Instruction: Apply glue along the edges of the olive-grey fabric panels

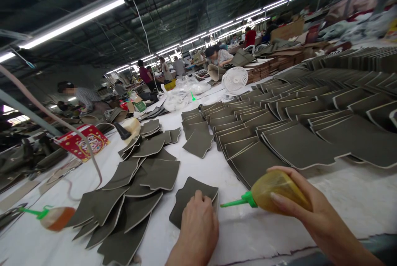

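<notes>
a long white table (266, 237) runs away into the workshop, and most of it is taken by overlapping rows of dark panels (297, 144) fanned out across the right side, pale edges showing. over to the left, a looser heap of panels (159, 173), piled at odd angles, one on top of another.

down in front, the right hand (318, 204) has a firm wrap around a yellow squeeze bottle (266, 193), thumb along the near side, the bottle tipped over so its green spout points left. the left hand (200, 224) is just beside that spout, fingers bent and touching a single dark panel (186, 200); the thumb is hidden, so no telling whether it pinches or only presses. that panel lies on the white surface, between the heap and the rows, apart from both, the spout tip near its right edge.

at the far left edge, a red patterned box (88, 142) sits at a tilt, and below it a second bottle (57, 218) lies on its side, orange liquid inside, beside the heap. farther up the table, a small white fan (235, 80) stands behind the rows, and smallest of all, a green nozzle (192, 96) pokes up near some clear plastic (182, 94).
</notes>
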Demonstrator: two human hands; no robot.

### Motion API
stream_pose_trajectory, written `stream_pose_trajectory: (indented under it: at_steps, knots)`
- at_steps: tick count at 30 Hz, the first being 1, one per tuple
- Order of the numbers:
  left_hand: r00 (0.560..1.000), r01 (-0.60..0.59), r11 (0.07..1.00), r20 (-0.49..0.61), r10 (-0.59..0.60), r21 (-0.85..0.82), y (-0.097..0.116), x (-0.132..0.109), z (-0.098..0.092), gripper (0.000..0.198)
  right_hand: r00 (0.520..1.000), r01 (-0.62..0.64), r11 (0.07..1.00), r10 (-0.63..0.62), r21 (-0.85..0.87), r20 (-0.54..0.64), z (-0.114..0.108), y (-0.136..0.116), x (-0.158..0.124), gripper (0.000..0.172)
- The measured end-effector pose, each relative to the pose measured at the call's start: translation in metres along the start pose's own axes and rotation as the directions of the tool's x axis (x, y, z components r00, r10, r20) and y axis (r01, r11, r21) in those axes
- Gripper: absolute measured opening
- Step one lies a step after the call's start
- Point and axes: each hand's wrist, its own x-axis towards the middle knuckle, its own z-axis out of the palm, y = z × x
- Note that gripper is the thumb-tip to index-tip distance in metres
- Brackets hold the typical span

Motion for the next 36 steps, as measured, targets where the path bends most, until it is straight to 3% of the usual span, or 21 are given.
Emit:
stream_pose_trajectory:
  at_steps: [7, 19, 25, 28, 33, 36]
  knots:
    - [0.995, -0.102, 0.988, -0.032, 0.099, -0.113, -0.018, 0.008, -0.001, 0.045, 0.979, 0.203, 0.956, -0.199, -0.214, 0.041, 0.014, -0.022, 0.007, 0.048]
    - [0.996, -0.086, 0.986, -0.041, 0.081, -0.142, -0.019, 0.008, 0.004, 0.048, 0.893, 0.449, 0.774, -0.407, -0.445, 0.193, 0.026, -0.016, 0.020, 0.046]
    - [0.995, -0.100, 0.979, -0.047, 0.093, -0.179, -0.018, 0.007, 0.006, 0.049, 0.945, 0.326, 0.844, -0.276, -0.426, 0.178, 0.026, -0.014, 0.021, 0.046]
    - [0.996, -0.092, 0.976, -0.040, 0.086, -0.196, -0.018, 0.008, 0.007, 0.050, 0.950, 0.314, 0.853, -0.276, -0.418, 0.149, 0.026, -0.013, 0.021, 0.046]
    - [0.997, -0.077, 0.972, -0.033, 0.071, -0.221, -0.018, 0.009, 0.008, 0.049, 0.960, 0.246, 0.905, -0.177, -0.346, 0.219, 0.025, -0.013, 0.019, 0.045]
    - [0.996, -0.088, 0.964, -0.041, 0.080, -0.251, -0.019, 0.008, 0.011, 0.049, 0.967, 0.244, 0.904, -0.196, -0.352, 0.165, 0.025, -0.014, 0.022, 0.045]
